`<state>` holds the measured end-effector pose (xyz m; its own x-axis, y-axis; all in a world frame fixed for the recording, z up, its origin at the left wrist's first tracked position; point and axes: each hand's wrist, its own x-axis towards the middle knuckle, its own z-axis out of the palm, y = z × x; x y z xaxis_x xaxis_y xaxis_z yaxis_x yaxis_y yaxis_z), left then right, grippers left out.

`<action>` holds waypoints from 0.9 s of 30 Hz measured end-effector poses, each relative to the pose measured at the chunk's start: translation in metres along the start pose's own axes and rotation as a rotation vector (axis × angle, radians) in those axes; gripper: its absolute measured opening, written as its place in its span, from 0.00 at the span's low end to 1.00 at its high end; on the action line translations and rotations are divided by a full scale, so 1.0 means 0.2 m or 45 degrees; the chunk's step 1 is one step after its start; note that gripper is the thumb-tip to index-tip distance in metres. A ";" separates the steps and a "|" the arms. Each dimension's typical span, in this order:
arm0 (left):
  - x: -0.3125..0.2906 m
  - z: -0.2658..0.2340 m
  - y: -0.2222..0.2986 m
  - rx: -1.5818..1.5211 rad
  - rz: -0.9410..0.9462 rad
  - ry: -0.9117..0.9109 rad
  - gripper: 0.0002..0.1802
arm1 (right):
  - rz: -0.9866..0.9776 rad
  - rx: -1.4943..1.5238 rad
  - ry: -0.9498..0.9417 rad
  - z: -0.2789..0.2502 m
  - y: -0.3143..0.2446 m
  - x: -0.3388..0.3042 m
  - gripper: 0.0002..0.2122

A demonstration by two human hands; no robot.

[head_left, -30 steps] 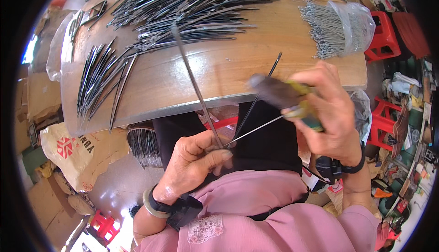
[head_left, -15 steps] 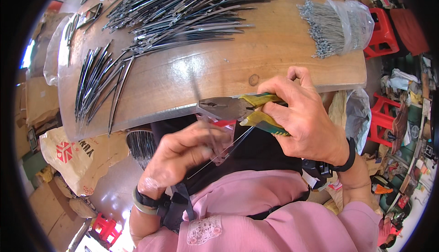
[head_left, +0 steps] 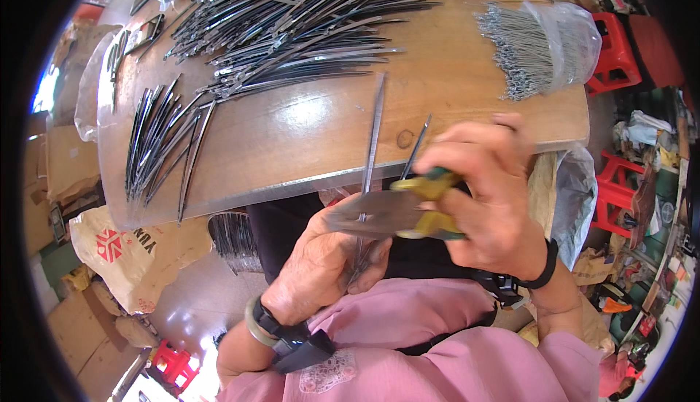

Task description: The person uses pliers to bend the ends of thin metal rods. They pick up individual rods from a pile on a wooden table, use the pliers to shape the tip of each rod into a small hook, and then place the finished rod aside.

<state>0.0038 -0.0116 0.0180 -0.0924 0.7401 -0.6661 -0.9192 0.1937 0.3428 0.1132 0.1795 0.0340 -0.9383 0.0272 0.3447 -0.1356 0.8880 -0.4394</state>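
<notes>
My left hand (head_left: 313, 267) is closed round the lower part of a thin dark metal strip (head_left: 375, 121), which stands up past the table edge. My right hand (head_left: 492, 205) grips the pliers (head_left: 383, 214) by their yellow and green handles. Their jaws, blurred by motion, lie across the strip just above my left fingers; whether they bite on it I cannot tell. A second dark strip (head_left: 418, 143) sticks up beside my right fingers, its lower end hidden behind the pliers.
A large heap of dark strips (head_left: 284, 26) covers the table's far left, with a smaller bunch (head_left: 157, 143) nearer. Thin grey wires (head_left: 521, 48) lie partly bagged at the right. A paper sack (head_left: 131, 256) stands below the left edge; red stools (head_left: 616, 190) stand at the right.
My left hand has moved right and the strip it holds now stands upright by the pliers. The pliers have lowered slightly, their jaws now across the strip. A second strip shows beside my right hand.
</notes>
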 end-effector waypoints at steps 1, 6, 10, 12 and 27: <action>0.00 -0.01 -0.01 -0.083 0.062 -0.055 0.09 | 0.050 -0.027 0.005 -0.03 0.00 -0.03 0.09; -0.02 0.00 -0.04 0.088 0.382 0.057 0.09 | 0.398 0.472 -0.150 -0.03 0.02 -0.19 0.17; -0.06 0.02 -0.06 0.451 0.675 0.167 0.06 | 0.329 0.557 -0.309 -0.03 -0.04 -0.17 0.19; -0.06 0.02 -0.07 0.539 0.779 0.182 0.06 | 0.328 0.572 -0.297 -0.01 -0.05 -0.17 0.21; -0.17 -0.13 0.05 0.350 0.784 0.324 0.05 | 0.056 0.462 -0.372 0.14 -0.13 0.07 0.15</action>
<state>-0.0114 -0.0517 0.0271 -0.6801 0.6006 -0.4204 -0.5451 -0.0309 0.8378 0.0947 0.1441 0.0277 -0.9889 -0.1155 0.0938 -0.1472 0.6694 -0.7281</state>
